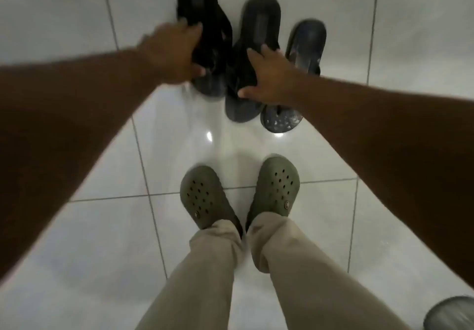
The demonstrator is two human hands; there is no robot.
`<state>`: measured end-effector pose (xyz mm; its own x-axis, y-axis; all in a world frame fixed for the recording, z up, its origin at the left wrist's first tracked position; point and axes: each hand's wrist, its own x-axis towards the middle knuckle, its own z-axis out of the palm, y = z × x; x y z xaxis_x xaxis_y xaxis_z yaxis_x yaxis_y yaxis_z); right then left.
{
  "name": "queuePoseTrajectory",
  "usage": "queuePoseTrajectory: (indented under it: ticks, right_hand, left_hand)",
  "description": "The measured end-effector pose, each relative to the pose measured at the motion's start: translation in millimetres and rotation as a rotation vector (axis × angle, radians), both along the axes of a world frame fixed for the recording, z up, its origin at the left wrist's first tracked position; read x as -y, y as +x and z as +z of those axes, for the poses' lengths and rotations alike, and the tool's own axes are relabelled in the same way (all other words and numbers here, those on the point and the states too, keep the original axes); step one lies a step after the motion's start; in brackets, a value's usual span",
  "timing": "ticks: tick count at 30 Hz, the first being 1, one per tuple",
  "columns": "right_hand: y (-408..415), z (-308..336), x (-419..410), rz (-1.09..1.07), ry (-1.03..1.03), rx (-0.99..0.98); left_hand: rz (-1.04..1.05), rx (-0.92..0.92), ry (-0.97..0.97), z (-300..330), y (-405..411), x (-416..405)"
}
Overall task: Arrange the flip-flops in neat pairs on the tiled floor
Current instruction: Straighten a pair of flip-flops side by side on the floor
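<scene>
Three dark flip-flops lie side by side on the white tiled floor (256, 145), toes toward me. My left hand (169, 53) is closed around the strap of the left black flip-flop (197, 1). My right hand (269, 78) rests with fingers spread on the middle black flip-flop (259, 22), its thumb across the strap area. The right flip-flop (305, 42) is dark blue with pale speckles near the toe and lies just right of that hand, partly hidden by my wrist. The picture is blurred by motion.
My own feet in olive-green clogs (202, 196) and beige trousers stand just behind the flip-flops. A dark round object (451, 314) shows at the bottom right corner. Grout lines cross the glossy tiles.
</scene>
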<state>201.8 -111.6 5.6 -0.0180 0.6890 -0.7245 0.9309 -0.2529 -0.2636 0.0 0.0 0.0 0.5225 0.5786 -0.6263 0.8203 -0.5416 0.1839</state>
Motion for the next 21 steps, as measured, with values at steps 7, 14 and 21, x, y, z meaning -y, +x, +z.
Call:
queuePoseTrajectory:
  ticks: [7,14,21]
  right_hand:
    - [-14,-63,-2,0.137,0.034,0.199]
    - [-41,-73,-2,0.204,0.057,0.201]
    - [-123,-71,1,0.315,0.032,0.128]
  left_hand:
    - [-0.095,0.047,-0.002,-76,8,-21]
    - [-0.019,0.208,0.028,-85,-60,25]
    - [0.065,0.084,-0.045,-77,-152,52]
